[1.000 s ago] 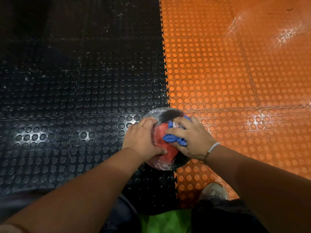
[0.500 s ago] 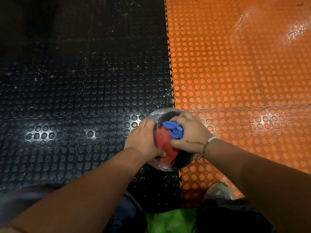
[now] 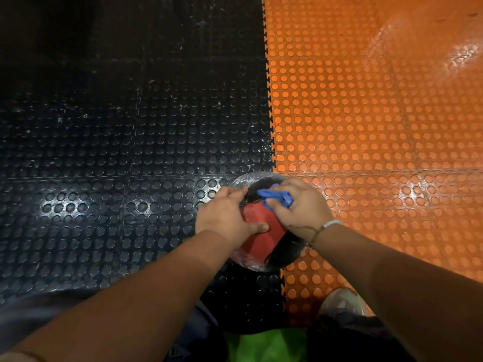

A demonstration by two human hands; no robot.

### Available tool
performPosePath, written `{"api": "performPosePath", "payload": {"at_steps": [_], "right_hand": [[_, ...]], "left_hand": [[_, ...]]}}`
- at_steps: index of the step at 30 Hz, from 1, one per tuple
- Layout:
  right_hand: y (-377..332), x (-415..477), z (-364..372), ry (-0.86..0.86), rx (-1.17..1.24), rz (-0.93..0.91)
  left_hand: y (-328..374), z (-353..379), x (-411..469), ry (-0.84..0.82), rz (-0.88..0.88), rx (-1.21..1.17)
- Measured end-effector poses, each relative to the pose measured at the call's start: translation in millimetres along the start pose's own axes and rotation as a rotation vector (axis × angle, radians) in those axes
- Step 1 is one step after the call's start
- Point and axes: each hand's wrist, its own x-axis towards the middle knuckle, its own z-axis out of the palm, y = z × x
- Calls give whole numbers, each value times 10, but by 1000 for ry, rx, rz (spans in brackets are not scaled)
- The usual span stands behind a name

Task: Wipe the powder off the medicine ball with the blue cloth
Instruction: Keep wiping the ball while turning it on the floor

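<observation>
The medicine ball [image 3: 261, 239], red and black with pale powder along its rim, sits on the floor where the black and orange mats meet. My left hand [image 3: 226, 218] lies over its left side, thumb across the red panel, steadying it. My right hand [image 3: 300, 207] grips the bunched blue cloth [image 3: 277, 198] and presses it on the ball's upper part. Much of the ball is hidden under both hands.
Black studded floor mat [image 3: 117, 152] fills the left, orange studded mat [image 3: 379, 126] the right, joined by a toothed seam. My light shoe [image 3: 342, 301] rests on the orange mat near the ball. Dark clothing and a green patch [image 3: 264, 346] lie at the bottom edge.
My right hand has carried the blue cloth from the ball's middle up toward its far side. The left hand has stayed on the ball's left side.
</observation>
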Motion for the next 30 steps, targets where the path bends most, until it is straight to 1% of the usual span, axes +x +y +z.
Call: {"api": "performPosePath", "payload": {"at_steps": [2,4,5,6,7,9,10,11,12,14,15,16,17,19,21,22,25,27,29,30], "right_hand": [[63,61,-29,11,125,180],[143,139,-81,35,284,405],[163,161,-120,26,293,448],[147,171,-160,11,229,428],[107,166,-177,-17,139,358],[-20,97,-145,-77,-61,105],[-81,52,-114,-105,-125,9],[-64,35,-87,-111,-139,-10],[-22,45,-114,-105,-102,54],[150,98,-214,-91,-18,275],[233,124,-260,-91,-27,355],[256,133,-283,-102,-62,390],[231,134,-270,-102,-78,372],[63,106,-176,-78,-58,204],[-83,38,-89,-107,-102,39],[-102,16,-73,-103,-101,20],[34,49,-95,-63,14,159],[123,103,-123,-61,16,274],[183,161,-159,-26,71,397],[192,176,-181,-11,86,423]], "left_hand": [[28,19,-11,1,8,10],[37,39,-38,0,25,35],[39,47,-53,0,42,53],[49,55,-66,1,61,72],[58,64,-75,1,80,89],[72,74,-87,6,111,118],[72,73,-92,9,122,132],[59,75,-95,10,130,144],[39,79,-104,8,135,153],[8,94,-135,4,147,159],[4,106,-150,8,156,160],[5,119,-163,12,162,161],[7,129,-171,15,164,163],[6,131,-171,25,156,166],[5,123,-168,32,144,179],[11,119,-169,27,145,189],[44,145,-167,25,180,195],[67,169,-147,34,200,177],[87,192,-126,42,206,161],[95,203,-123,44,213,161]]}}
